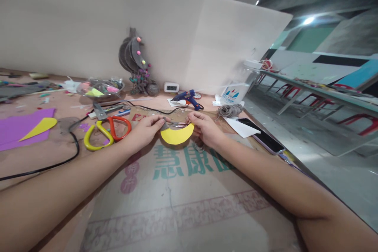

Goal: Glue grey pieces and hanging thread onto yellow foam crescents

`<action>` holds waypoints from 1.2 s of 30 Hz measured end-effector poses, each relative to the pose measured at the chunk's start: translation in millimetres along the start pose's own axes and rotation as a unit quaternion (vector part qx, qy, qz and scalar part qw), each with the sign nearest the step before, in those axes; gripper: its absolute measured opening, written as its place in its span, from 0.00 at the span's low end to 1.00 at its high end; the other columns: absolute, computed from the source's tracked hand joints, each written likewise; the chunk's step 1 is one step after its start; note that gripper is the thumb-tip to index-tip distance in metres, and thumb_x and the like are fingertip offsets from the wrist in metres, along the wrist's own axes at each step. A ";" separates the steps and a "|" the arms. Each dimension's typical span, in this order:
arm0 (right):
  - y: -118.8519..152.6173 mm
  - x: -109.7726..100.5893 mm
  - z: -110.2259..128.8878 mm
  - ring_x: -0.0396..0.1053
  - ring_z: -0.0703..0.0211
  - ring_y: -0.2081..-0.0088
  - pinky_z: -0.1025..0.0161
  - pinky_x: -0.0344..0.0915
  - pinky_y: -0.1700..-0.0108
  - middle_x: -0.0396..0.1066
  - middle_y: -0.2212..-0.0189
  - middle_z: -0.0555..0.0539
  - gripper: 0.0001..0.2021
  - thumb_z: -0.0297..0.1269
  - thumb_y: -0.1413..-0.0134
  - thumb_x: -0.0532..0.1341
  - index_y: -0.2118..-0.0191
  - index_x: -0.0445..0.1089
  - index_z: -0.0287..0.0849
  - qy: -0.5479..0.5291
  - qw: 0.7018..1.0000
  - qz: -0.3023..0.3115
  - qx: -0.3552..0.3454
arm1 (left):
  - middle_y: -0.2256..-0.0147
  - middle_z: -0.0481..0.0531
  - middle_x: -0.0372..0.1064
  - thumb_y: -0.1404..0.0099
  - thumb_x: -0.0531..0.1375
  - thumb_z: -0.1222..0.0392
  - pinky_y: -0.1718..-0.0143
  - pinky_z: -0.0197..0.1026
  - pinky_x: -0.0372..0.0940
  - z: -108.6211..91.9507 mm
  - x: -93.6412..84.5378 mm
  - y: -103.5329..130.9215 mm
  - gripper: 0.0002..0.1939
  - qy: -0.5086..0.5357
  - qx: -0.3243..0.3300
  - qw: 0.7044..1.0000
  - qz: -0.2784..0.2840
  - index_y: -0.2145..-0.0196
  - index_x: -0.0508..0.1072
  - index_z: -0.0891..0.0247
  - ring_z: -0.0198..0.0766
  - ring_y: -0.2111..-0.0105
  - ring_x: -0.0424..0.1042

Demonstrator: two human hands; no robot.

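Observation:
A yellow crescent-shaped piece (pixel 177 135) hangs with its curve downward between my two hands, above the printed cardboard. My left hand (pixel 150 129) pinches its left tip, where a bit of grey shows by the thumb. At the right tip is my right hand (pixel 203 126), its fingers closed around small metal scissors (pixel 178 125). The blades point left along the crescent's inner edge, and a metal loop shows below the right hand. Whether the right fingers also grip the crescent is hard to make out.
Large scissors with yellow and red handles (pixel 99 136) lie left, beside purple sheets (pixel 23 130). Behind are a blue glue gun (pixel 189 98), a small clock (pixel 171 87) and a crescent-shaped ornament (pixel 132 55). Grey cord (pixel 230 110) and a phone (pixel 262 136) lie right.

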State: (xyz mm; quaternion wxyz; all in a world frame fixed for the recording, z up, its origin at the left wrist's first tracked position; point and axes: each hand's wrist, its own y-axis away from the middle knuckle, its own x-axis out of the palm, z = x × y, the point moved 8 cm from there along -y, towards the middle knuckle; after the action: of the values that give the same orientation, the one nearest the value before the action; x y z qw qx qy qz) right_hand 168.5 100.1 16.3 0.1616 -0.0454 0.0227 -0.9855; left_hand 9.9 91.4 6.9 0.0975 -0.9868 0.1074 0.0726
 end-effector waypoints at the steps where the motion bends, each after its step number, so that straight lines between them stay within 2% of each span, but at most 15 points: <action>1: 0.1 2.1 -0.6 0.40 0.74 0.85 0.71 0.36 0.84 0.53 0.83 0.58 0.12 0.43 0.54 0.62 0.73 0.61 0.41 -0.024 1.000 0.015 0.009 | 0.67 0.50 0.70 0.42 0.56 0.49 0.68 0.36 0.60 1.5 -0.2 -0.3 0.18 0.008 -0.004 1.000 -0.002 0.61 0.72 0.64 0.36 0.68 0.66; 5: 1.5 7.0 1.0 0.39 0.74 0.85 0.71 0.35 0.84 0.53 0.83 0.58 0.12 0.40 0.56 0.64 0.74 0.61 0.40 -0.070 0.996 0.050 0.028 | 0.69 0.49 0.68 0.43 0.57 0.50 0.70 0.34 0.59 4.4 1.3 0.0 0.17 0.063 -0.028 0.998 -0.005 0.62 0.71 0.64 0.33 0.70 0.66; 11: 1.5 10.0 -1.2 0.42 0.75 0.84 0.71 0.36 0.83 0.62 0.78 0.54 0.12 0.41 0.57 0.64 0.74 0.62 0.39 -0.070 0.992 0.089 0.055 | 0.68 0.49 0.69 0.44 0.58 0.49 0.70 0.34 0.60 -0.4 5.9 1.8 0.15 0.074 -0.030 0.997 0.014 0.65 0.71 0.64 0.34 0.69 0.66; 18: 3.5 10.3 -2.2 0.42 0.74 0.84 0.71 0.37 0.82 0.54 0.82 0.57 0.10 0.36 0.59 0.64 0.73 0.61 0.41 -0.083 0.990 0.098 0.055 | 0.71 0.47 0.68 0.44 0.59 0.51 0.72 0.34 0.60 3.1 5.7 1.7 0.14 0.113 -0.048 0.992 0.001 0.66 0.71 0.63 0.33 0.72 0.66; 21: 8.1 17.3 -5.1 0.42 0.73 0.84 0.71 0.39 0.81 0.50 0.85 0.58 0.10 0.38 0.58 0.64 0.72 0.62 0.41 -0.085 0.983 0.145 0.073 | 0.72 0.47 0.66 0.43 0.58 0.52 0.75 0.33 0.58 5.7 0.5 0.5 0.13 0.101 -0.039 0.994 -0.020 0.64 0.71 0.63 0.31 0.74 0.64; 23: 9.7 21.7 -8.3 0.44 0.73 0.84 0.71 0.41 0.81 0.52 0.85 0.58 0.10 0.39 0.57 0.63 0.72 0.63 0.40 -0.065 0.979 0.175 0.082 | 0.73 0.46 0.66 0.42 0.57 0.51 0.77 0.32 0.56 6.8 -3.1 -0.2 0.13 0.080 -0.030 0.996 -0.032 0.63 0.71 0.62 0.31 0.75 0.63; 25: 5.9 18.5 -8.6 0.50 0.72 0.83 0.71 0.47 0.79 0.58 0.83 0.55 0.08 0.38 0.57 0.63 0.72 0.66 0.39 -0.001 0.986 0.154 0.059 | 0.72 0.47 0.66 0.42 0.56 0.51 0.76 0.32 0.56 7.1 -4.2 -0.4 0.13 0.068 -0.024 0.997 -0.032 0.63 0.71 0.62 0.31 0.74 0.63; 27: -0.4 8.1 -0.8 0.60 0.68 0.77 0.69 0.56 0.74 0.65 0.77 0.51 0.07 0.37 0.56 0.62 0.70 0.69 0.39 0.096 0.993 0.076 -0.005 | 0.71 0.47 0.66 0.41 0.55 0.51 0.74 0.33 0.57 6.3 -3.2 -0.5 0.13 0.063 -0.016 0.998 -0.022 0.62 0.71 0.62 0.32 0.72 0.64; 29: -1.7 0.0 14.1 0.65 0.63 0.67 0.66 0.61 0.65 0.70 0.67 0.48 0.08 0.35 0.55 0.61 0.66 0.72 0.41 0.191 0.978 -0.007 -0.085 | 0.69 0.47 0.67 0.40 0.54 0.51 0.72 0.33 0.57 5.1 -2.1 -0.5 0.14 0.048 -0.006 0.999 -0.014 0.62 0.70 0.62 0.33 0.71 0.64; 31: 2.2 0.7 27.5 0.66 0.61 0.61 0.64 0.62 0.60 0.69 0.60 0.46 0.10 0.35 0.52 0.60 0.62 0.72 0.42 0.250 0.956 -0.045 -0.144 | 0.68 0.48 0.67 0.39 0.54 0.51 0.71 0.33 0.58 3.7 -2.2 -0.7 0.14 0.019 0.005 1.000 -0.012 0.61 0.70 0.62 0.33 0.70 0.64; 33: 7.2 7.2 31.8 0.66 0.62 0.63 0.65 0.62 0.63 0.70 0.61 0.46 0.10 0.34 0.50 0.58 0.61 0.71 0.42 0.261 0.952 -0.037 -0.156 | 0.67 0.49 0.68 0.39 0.53 0.52 0.69 0.34 0.58 2.0 -2.9 -0.8 0.15 -0.011 0.014 1.000 -0.016 0.61 0.71 0.62 0.34 0.69 0.65; 36: 13.2 21.1 17.7 0.61 0.70 0.79 0.70 0.59 0.77 0.71 0.65 0.48 0.14 0.33 0.49 0.55 0.55 0.68 0.42 0.206 0.976 0.027 -0.071 | 0.64 0.50 0.69 0.38 0.52 0.53 0.66 0.36 0.59 -1.9 -2.5 -0.9 0.15 -0.045 0.031 0.998 -0.016 0.60 0.70 0.63 0.36 0.66 0.66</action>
State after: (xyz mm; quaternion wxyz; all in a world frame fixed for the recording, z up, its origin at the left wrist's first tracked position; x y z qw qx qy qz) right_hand 154.5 80.3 34.9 0.1766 0.1474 0.1266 -0.9649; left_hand 7.9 92.3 9.3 0.1336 -0.9807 0.0889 0.1122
